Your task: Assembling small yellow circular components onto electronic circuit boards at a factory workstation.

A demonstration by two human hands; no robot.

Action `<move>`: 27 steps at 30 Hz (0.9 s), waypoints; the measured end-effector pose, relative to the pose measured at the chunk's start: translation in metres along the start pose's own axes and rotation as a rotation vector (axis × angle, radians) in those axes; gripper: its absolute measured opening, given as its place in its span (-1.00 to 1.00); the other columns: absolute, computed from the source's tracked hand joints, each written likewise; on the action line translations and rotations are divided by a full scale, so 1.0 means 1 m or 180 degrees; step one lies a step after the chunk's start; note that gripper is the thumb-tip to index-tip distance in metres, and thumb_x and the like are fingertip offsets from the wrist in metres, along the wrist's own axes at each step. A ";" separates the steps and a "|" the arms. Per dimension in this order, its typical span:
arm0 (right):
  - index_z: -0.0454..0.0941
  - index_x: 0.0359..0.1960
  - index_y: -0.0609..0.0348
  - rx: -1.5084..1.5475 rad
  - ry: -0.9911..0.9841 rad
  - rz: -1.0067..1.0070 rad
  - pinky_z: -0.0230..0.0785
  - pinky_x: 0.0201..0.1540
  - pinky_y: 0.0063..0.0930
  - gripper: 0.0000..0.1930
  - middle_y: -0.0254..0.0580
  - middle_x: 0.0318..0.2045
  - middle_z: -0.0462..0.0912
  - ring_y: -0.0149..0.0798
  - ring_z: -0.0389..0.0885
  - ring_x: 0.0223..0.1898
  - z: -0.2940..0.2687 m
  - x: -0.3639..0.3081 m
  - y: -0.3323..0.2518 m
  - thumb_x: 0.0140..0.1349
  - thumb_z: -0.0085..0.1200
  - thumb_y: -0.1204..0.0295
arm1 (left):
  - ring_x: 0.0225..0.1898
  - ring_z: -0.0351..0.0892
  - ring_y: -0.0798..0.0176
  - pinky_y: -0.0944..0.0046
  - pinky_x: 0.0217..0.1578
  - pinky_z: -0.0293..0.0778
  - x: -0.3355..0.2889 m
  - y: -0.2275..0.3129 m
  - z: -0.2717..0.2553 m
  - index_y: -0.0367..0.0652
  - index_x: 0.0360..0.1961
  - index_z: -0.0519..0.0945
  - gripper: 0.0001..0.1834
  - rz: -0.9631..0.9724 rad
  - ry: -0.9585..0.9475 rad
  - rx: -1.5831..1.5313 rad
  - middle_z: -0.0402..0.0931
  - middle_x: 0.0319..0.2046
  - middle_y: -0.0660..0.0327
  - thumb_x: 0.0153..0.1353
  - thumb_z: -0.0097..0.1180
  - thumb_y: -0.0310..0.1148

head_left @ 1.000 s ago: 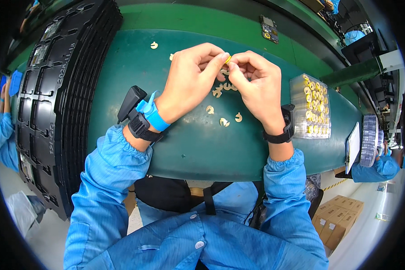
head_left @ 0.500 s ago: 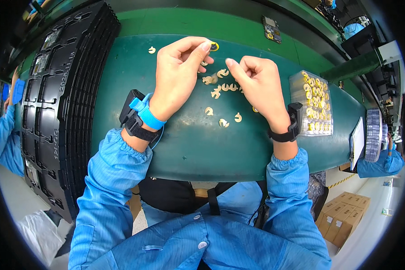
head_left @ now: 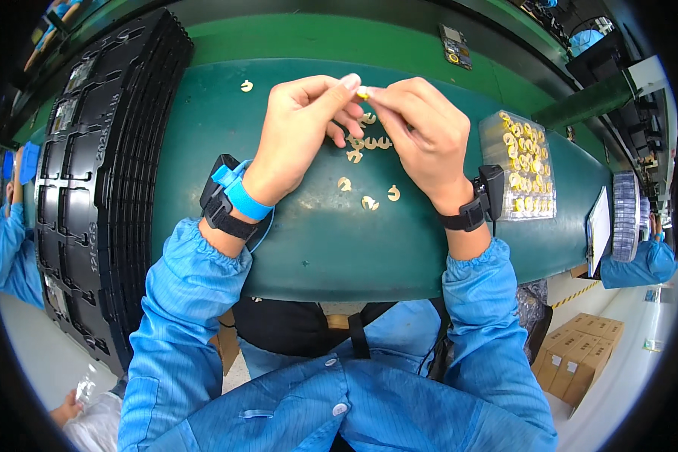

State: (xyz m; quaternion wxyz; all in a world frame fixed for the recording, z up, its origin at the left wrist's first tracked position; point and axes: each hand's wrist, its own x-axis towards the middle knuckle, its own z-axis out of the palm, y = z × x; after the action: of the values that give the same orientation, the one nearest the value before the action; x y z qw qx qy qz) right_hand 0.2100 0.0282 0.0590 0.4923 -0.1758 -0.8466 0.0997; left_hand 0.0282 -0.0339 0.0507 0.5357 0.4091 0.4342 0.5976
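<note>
A small round yellow-rimmed disc (head_left: 363, 92) sits between the fingertips of both my hands, largely covered by them. My left hand (head_left: 297, 128) pinches it from the left, thumb on top and the lower fingers curled loosely. From the right, my right hand (head_left: 428, 135) has thumb and forefinger closed at its edge. Below my fingertips, several small cream C-shaped pieces (head_left: 370, 203) lie scattered over the green mat (head_left: 331, 248); some are hidden by my right hand. To the right of that hand stands a clear plastic tray (head_left: 497, 207) filled with rows of yellow-and-cream round parts.
Tall stacked black trays (head_left: 105, 203) line the left side. A circuit board (head_left: 455, 47) lies at the back. Reels (head_left: 625, 218) and a white folder (head_left: 598, 232) are at far right, cartons (head_left: 580, 358) below. Other people's blue sleeves show left and right.
My right hand has moved left and up to meet my left hand at the disc. At lower left, another person's hand with a clear bag has come into view.
</note>
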 end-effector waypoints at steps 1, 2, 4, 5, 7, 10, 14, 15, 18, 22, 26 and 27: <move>0.72 -0.21 0.24 0.0019 -0.0105 -0.0042 0.50 -0.42 -0.38 -0.81 -0.13 -0.40 0.66 -0.15 0.65 -0.44 0.000 0.000 0.000 0.13 0.29 0.68 | -0.39 0.66 0.40 0.43 -0.43 0.50 0.000 -0.002 0.000 -0.31 -0.16 0.70 -0.78 0.0069 -0.0024 0.0055 0.66 -0.38 0.22 0.45 0.20 -0.33; 0.73 -0.20 0.25 -0.0006 -0.0118 -0.0094 0.47 -0.43 -0.45 -0.82 -0.15 -0.38 0.68 -0.23 0.67 -0.44 0.001 0.000 0.002 0.15 0.31 0.66 | -0.41 0.66 0.40 0.43 -0.44 0.49 0.001 -0.004 0.000 -0.31 -0.18 0.70 -0.77 0.0139 -0.0046 0.0109 0.66 -0.38 0.21 0.46 0.20 -0.31; 0.74 -0.19 0.24 0.0177 -0.0164 0.0289 0.46 -0.44 -0.49 -0.82 -0.17 -0.37 0.69 -0.28 0.67 -0.42 -0.001 0.002 0.001 0.16 0.32 0.64 | -0.42 0.65 0.41 0.44 -0.44 0.49 0.003 -0.008 0.000 -0.31 -0.17 0.70 -0.77 0.0305 -0.0013 0.0179 0.66 -0.39 0.21 0.46 0.19 -0.31; 0.75 -0.18 0.23 0.0340 -0.0210 0.0683 0.45 -0.44 -0.53 -0.82 -0.18 -0.36 0.70 -0.33 0.68 -0.40 -0.002 0.004 -0.001 0.17 0.33 0.63 | -0.44 0.65 0.41 0.45 -0.45 0.48 0.004 -0.009 0.000 -0.30 -0.17 0.70 -0.76 0.0465 -0.0003 0.0245 0.66 -0.39 0.21 0.46 0.19 -0.30; 0.75 -0.15 0.26 0.0691 -0.0259 0.1015 0.45 -0.38 -0.60 -0.85 -0.23 -0.33 0.73 -0.46 0.66 -0.37 0.001 0.005 -0.004 0.25 0.31 0.58 | -0.46 0.64 0.43 0.46 -0.47 0.47 0.003 -0.011 -0.003 -0.29 -0.18 0.71 -0.77 0.0638 0.0103 0.0329 0.66 -0.43 0.23 0.46 0.19 -0.31; 0.72 -0.14 0.37 0.1545 -0.0460 0.1893 0.51 -0.15 -0.63 -0.85 -0.26 -0.25 0.76 -0.51 0.67 -0.24 0.006 0.008 -0.008 0.37 0.26 0.51 | -0.47 0.61 0.48 0.45 -0.49 0.46 0.000 -0.009 -0.003 -0.27 -0.21 0.72 -0.83 0.0715 0.0170 0.0531 0.66 -0.47 0.27 0.44 0.18 -0.39; 0.69 -0.21 0.33 0.1705 -0.0405 0.2624 0.28 -0.47 -0.72 -0.88 -0.40 -0.40 0.65 -0.62 0.48 -0.49 -0.003 0.004 -0.011 0.37 0.27 0.49 | -0.48 0.62 0.47 0.41 -0.47 0.54 0.001 -0.017 0.004 -0.35 -0.23 0.70 -0.81 0.0800 0.0053 0.0613 0.69 -0.39 0.23 0.41 0.19 -0.40; 0.67 -0.19 0.30 0.1791 -0.0200 0.2617 0.11 -0.56 -0.72 -0.88 -0.48 -0.47 0.58 -0.67 0.35 -0.57 0.002 0.000 -0.009 0.40 0.25 0.48 | -0.49 0.64 0.44 0.39 -0.48 0.55 0.003 -0.021 0.004 -0.40 -0.16 0.69 -0.78 0.0761 0.0016 0.0530 0.71 -0.37 0.17 0.40 0.20 -0.39; 0.66 -0.17 0.30 0.1745 0.0020 0.2503 0.15 -0.55 -0.73 -0.86 -0.47 -0.46 0.57 -0.67 0.36 -0.56 0.013 -0.009 0.000 0.42 0.23 0.45 | -0.48 0.68 0.41 0.36 -0.53 0.54 0.000 -0.012 -0.003 -0.50 0.04 0.60 -0.65 0.1199 0.0629 0.1330 0.71 -0.34 0.08 0.38 0.22 -0.39; 0.57 0.07 0.26 0.1872 0.0447 0.2418 0.17 -0.55 -0.73 -0.77 -0.46 -0.39 0.55 -0.68 0.35 -0.54 0.011 -0.008 0.005 0.45 0.17 0.46 | -0.41 0.71 0.37 0.38 -0.44 0.59 -0.024 0.046 -0.015 -0.42 0.05 0.61 -0.71 0.1586 0.1266 0.0938 0.71 -0.27 0.12 0.35 0.21 -0.51; 0.28 0.43 0.16 0.1805 0.0199 0.2356 0.21 -0.53 -0.74 -0.45 -0.44 -0.36 0.54 -0.67 0.37 -0.52 0.004 -0.002 -0.011 0.43 0.12 0.55 | -0.42 0.74 0.31 0.35 -0.42 0.60 -0.068 0.139 -0.070 -0.33 -0.09 0.69 -0.79 0.1806 0.1681 0.2132 0.74 -0.30 0.09 0.37 0.16 -0.44; 0.22 0.48 0.15 0.1838 0.0139 0.2323 0.22 -0.53 -0.74 -0.39 -0.42 -0.36 0.54 -0.67 0.38 -0.52 0.006 -0.001 -0.013 0.42 0.12 0.58 | -0.40 0.75 0.29 0.35 -0.43 0.62 -0.073 0.157 -0.094 -0.35 -0.08 0.70 -0.78 0.1593 0.1975 0.2333 0.76 -0.28 0.06 0.34 0.16 -0.46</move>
State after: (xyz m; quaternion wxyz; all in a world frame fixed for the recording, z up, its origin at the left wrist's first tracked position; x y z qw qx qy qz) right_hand 0.2026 0.0161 0.0596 0.4715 -0.3200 -0.6565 0.4943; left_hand -0.0992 -0.1223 0.1720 0.0458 0.4645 0.6413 0.6090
